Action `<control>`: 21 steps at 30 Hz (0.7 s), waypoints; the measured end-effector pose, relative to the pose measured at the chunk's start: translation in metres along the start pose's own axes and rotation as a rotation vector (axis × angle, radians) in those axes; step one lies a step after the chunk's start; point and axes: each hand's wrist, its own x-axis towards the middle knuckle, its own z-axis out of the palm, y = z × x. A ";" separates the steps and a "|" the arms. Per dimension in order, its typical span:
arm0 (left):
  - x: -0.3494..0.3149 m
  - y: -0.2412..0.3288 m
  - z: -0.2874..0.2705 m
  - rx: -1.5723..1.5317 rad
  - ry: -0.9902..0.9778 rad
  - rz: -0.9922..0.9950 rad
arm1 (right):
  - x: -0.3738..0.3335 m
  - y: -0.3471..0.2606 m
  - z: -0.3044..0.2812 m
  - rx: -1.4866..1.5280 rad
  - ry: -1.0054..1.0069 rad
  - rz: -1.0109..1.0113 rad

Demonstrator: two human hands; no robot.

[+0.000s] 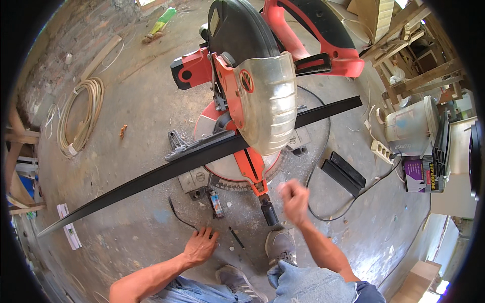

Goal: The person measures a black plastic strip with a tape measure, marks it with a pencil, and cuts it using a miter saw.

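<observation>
A red and black miter saw [252, 171] stands on the floor in front of me, its clear blade guard [270, 103] over the middle. A long black profile strip [166, 171] lies across its base, running aslant from low left to upper right. My left hand [200, 247] is low over the floor, fingers apart, beside the end of a thin dark cord [178, 214]. Beside the saw's front handle [269, 211], my right hand [294, 199] is raised and blurred, its fingers curled; what they hold, if anything, I cannot make out. A black pen-like stick [236, 238] lies between my hands.
A small bottle [216, 203] lies near the saw's front left. Short black profile pieces [343, 174] and a power strip [382, 151] are on the right, near a white bucket [411, 126]. Coiled tubing [81, 118] lies at left. A power cord [309, 199] loops across the floor.
</observation>
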 end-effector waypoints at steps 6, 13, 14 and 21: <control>0.018 0.012 0.013 0.218 0.100 0.083 | 0.139 0.092 -0.028 0.302 0.503 0.395; 0.019 -0.018 -0.060 -0.137 0.572 -0.466 | 0.174 0.114 -0.034 0.629 0.283 0.430; 0.021 -0.048 -0.061 -0.361 0.840 -0.743 | 0.175 0.111 -0.033 0.639 0.260 0.419; -0.082 -0.307 -0.070 -2.058 1.590 -1.199 | 0.184 0.094 -0.032 0.687 0.241 0.361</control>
